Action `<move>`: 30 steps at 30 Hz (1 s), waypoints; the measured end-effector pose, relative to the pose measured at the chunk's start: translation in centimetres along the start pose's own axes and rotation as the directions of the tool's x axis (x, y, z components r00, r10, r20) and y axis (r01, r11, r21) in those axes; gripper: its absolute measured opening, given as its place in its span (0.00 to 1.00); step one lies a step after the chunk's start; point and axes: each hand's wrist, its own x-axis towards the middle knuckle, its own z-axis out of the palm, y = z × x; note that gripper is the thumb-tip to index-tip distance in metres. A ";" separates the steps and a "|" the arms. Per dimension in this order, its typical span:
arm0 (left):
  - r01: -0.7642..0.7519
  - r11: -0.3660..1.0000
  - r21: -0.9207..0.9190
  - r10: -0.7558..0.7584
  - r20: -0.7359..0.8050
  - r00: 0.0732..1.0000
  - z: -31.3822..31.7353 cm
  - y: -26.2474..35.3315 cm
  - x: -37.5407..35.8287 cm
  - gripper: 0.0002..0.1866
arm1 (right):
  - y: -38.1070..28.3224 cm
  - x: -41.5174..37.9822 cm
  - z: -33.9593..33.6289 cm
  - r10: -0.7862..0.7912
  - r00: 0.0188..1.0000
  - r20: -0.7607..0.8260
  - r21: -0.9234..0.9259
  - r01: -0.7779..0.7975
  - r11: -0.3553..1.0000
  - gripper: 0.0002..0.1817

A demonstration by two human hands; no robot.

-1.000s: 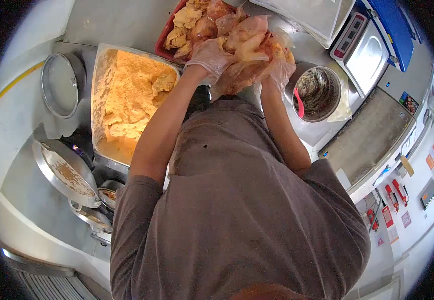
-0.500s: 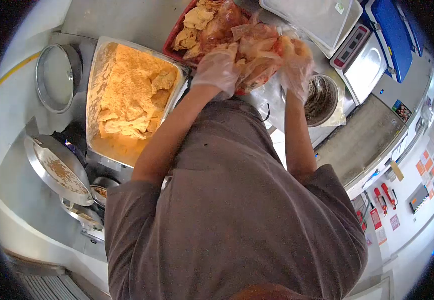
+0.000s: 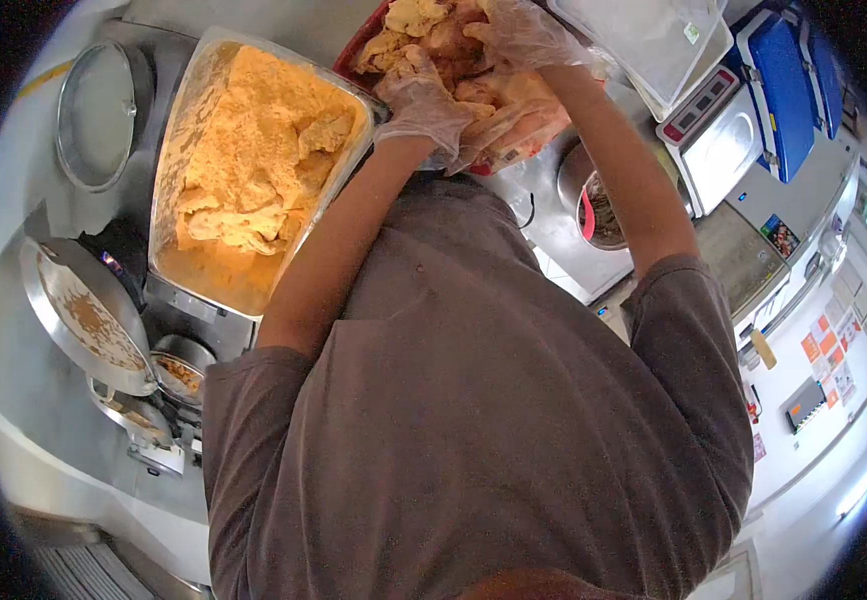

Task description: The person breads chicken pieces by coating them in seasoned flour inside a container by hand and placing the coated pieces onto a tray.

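Observation:
Both my hands wear clear plastic gloves and are at the red tub (image 3: pixel 359 48) at the top of the view. My left hand (image 3: pixel 422 105) has its fingers curled at the left edge of a clear plastic bag (image 3: pixel 529 110), beside the chicken pieces. My right hand (image 3: pixel 529 38) is bent over the far side of the same bag, its fingertips close to the meat. Raw chicken pieces (image 3: pixel 454 42) lie in the tub, some dusted with yellow coating. The gloves and film partly hide what my fingers touch.
A clear tub of orange-yellow breading (image 3: pixel 254 150) with coated pieces stands at left. Further left are a round sieve (image 3: pixel 99 115) and a large pan (image 3: pixel 89 315). At right are a pot with a pink-handled tool (image 3: pixel 589 210), a scale (image 3: pixel 719 140) and a blue cooler box (image 3: pixel 779 90).
My right hand has moved up and left across the bag, over the tub. My left hand has shifted slightly left and up. More chicken shows between my hands, and the pot's pink-handled tool has come into view.

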 end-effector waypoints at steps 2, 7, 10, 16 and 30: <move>0.036 0.997 0.062 -0.038 0.019 0.999 -0.2 0.5 0.0 0.73 | 0.6 0.1 1.4 -0.019 1.000 0.002 -0.158 0.019 0.987 0.38; 0.040 0.999 0.011 -0.041 0.127 0.991 1.1 -0.6 1.5 0.72 | -1.1 2.0 -1.4 0.115 0.954 0.275 -0.112 -0.087 0.990 0.42; 0.092 0.996 -0.015 -0.090 0.135 0.987 3.0 -1.2 2.1 0.69 | -1.1 2.5 -2.0 0.171 0.910 0.379 -0.033 -0.171 0.985 0.39; 0.074 0.996 0.056 -0.083 0.186 0.979 0.1 -0.4 1.5 0.55 | 1.8 2.8 0.2 -0.170 0.929 0.328 0.098 0.146 0.984 0.35; -0.138 0.988 0.067 0.140 -0.019 0.990 0.5 0.3 -1.0 0.35 | 5.8 -0.4 2.8 -0.114 0.965 0.236 -0.247 0.173 0.953 0.25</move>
